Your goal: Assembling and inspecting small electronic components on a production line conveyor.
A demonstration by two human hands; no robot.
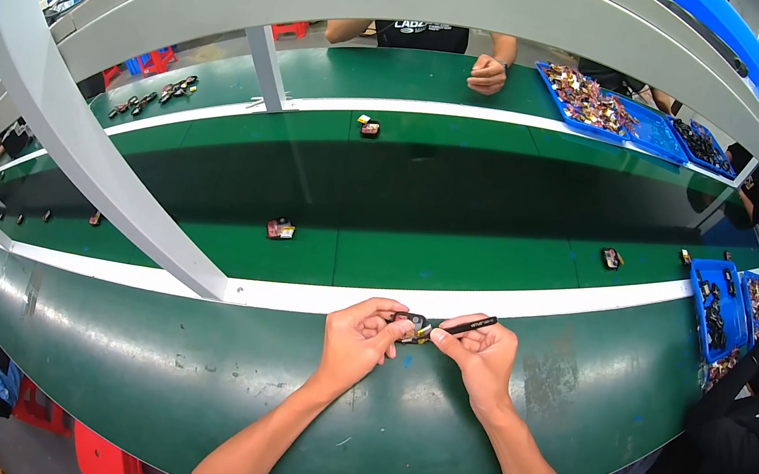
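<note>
Above the near green tabletop, my left hand pinches a small black housing with a grey and yellow inside between thumb and fingers. My right hand is closed around a slim black pen-shaped tool, whose rear end points up and to the right. The tool's working end meets the housing's right side, where my right fingertips partly hide it. Both hands are close together, just on the near side of the white rail.
Beyond the rail, a green conveyor belt carries scattered small assemblies. A grey frame post slants down on the left. Blue trays of parts stand at right, beside a co-worker. Another person's hand rests across the belt.
</note>
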